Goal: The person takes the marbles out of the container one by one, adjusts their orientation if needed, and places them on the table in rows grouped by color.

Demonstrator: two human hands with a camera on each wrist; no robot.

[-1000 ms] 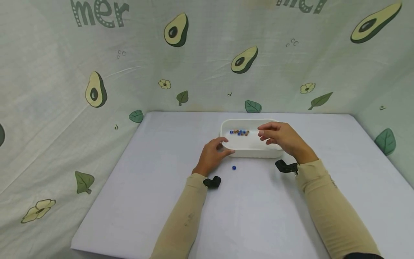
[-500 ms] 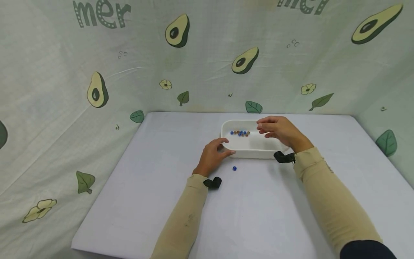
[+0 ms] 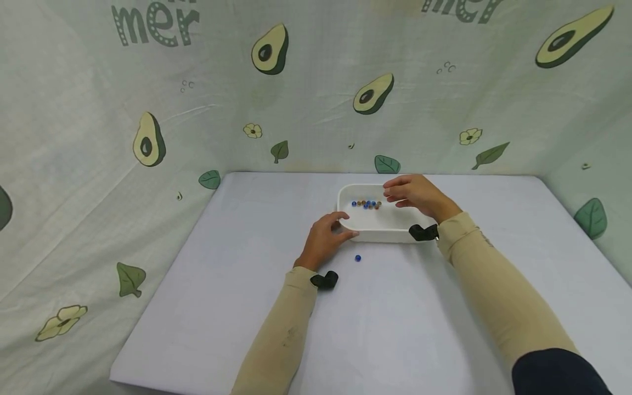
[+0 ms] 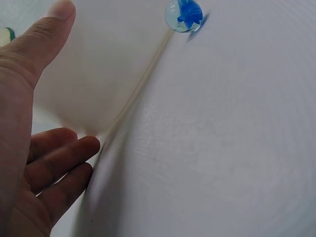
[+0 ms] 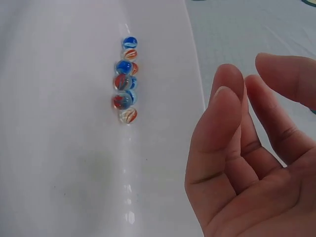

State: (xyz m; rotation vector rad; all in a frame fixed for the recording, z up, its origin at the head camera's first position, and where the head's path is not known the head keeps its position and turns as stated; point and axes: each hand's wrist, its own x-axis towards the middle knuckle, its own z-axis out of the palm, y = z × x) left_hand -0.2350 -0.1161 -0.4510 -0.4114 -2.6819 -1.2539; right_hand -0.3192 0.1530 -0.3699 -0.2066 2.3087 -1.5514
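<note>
A white oblong tray (image 3: 380, 236) stands near the back of the table. Several blue and orange-brown marbles (image 5: 122, 81) lie in a row on its floor, toward the left half. My left hand (image 3: 323, 238) grips the tray's left end, with the thumb along the front wall and the fingers at the side. Over the tray's right half hovers my right hand (image 3: 417, 193), fingers loosely bent and apart from the thumb, with nothing between them in the right wrist view. A single clear-and-blue marble (image 4: 183, 15) rests on the table in front of the tray.
The white table (image 3: 237, 296) extends to both sides of the tray and toward me. Behind it hangs a pale cloth (image 3: 316, 99) printed with avocados and leaves. A black wrist camera (image 3: 324, 280) sits on the left wrist, another on the right.
My right hand has moved left and slightly farther back over the tray, its fingers loosening a little. The left hand, tray and marbles keep their places.
</note>
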